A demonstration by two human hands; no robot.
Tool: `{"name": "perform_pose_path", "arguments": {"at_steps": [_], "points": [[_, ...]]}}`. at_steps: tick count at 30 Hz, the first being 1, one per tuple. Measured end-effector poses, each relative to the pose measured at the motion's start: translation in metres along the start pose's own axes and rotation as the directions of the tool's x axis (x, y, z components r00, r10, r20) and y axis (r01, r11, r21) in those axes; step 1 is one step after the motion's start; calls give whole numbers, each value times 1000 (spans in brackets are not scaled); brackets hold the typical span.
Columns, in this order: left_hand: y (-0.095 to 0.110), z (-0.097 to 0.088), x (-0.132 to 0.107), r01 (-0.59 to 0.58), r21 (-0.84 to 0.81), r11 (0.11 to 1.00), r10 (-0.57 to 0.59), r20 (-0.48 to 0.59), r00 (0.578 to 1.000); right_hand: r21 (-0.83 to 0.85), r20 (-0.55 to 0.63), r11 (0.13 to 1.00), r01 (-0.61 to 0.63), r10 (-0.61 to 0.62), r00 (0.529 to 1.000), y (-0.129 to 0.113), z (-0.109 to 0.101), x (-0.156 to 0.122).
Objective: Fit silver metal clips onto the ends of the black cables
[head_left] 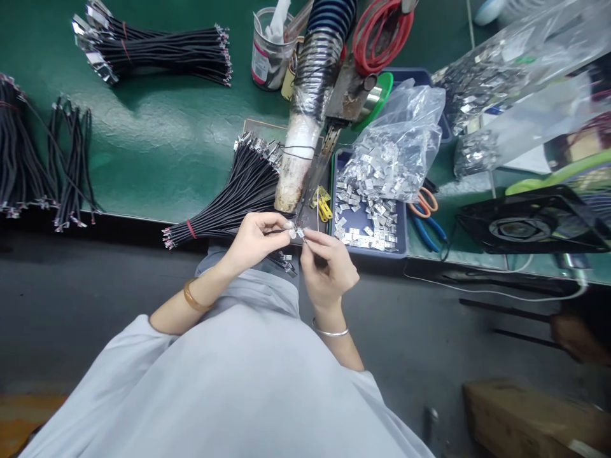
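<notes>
Both hands meet at the table's front edge, below a soldering fixture. The thumb and forefinger of my left hand (258, 240), with white covers on the fingertips, pinch one side of a small silvery metal connector (300, 233). My right hand (330, 264) pinches its other side, fingers curled. Whatever else lies between the fingertips is too small to tell. Left of the hands lies a bundle of black cables (224, 197) tied with a red band. More cable ends with metal connectors (286, 259) show below my left hand, near my lap.
A wrapped fume hose (310, 95) hangs just above the hands. On the right stands a blue tray (403, 229) of loose metal connectors and a plastic bag. Beyond it are orange-and-blue pliers (427, 222) and a black fan (529, 222). More cable bundles (162, 51) lie at left.
</notes>
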State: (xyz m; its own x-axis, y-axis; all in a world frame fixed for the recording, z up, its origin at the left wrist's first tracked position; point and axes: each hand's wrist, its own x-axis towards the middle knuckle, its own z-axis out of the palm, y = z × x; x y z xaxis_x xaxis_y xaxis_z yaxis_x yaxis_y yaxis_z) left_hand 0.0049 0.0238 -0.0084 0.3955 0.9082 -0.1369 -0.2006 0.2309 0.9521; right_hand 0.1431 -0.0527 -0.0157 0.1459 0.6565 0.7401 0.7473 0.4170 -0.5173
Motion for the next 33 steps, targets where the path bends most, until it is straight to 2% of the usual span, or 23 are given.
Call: {"name": "perform_pose_path", "arguments": {"at_steps": [2,5,7,9,12,17,22,29,33], "points": [[0,1,0,-8,-19,1000,7,-12,1000,48,-6,997,-63,63,998,0,2,0],[1,2,-1,-14,-4,1000,14,-11,1000,146,-15,958,-249,254,967,1,5,-1],[1,2,-1,-26,15,1000,26,1,1000,173,14,942,-288,290,957,2,5,-1],[1,2,-1,-39,30,999,39,2,999,154,43,959,-238,234,971,3,4,-1],[1,2,0,-41,47,998,42,-18,999,73,67,993,-97,92,993,6,3,0],[0,6,0,-49,100,994,57,-75,996,-35,85,996,79,-76,994,13,4,0],[3,10,0,-79,125,989,96,-138,986,-65,87,987,147,-141,986,15,5,5],[7,9,-2,-94,177,980,118,-134,984,5,122,990,138,-137,983,17,2,5],[5,7,-2,-84,166,982,105,-124,987,-43,120,978,205,-198,973,18,0,4]]}}
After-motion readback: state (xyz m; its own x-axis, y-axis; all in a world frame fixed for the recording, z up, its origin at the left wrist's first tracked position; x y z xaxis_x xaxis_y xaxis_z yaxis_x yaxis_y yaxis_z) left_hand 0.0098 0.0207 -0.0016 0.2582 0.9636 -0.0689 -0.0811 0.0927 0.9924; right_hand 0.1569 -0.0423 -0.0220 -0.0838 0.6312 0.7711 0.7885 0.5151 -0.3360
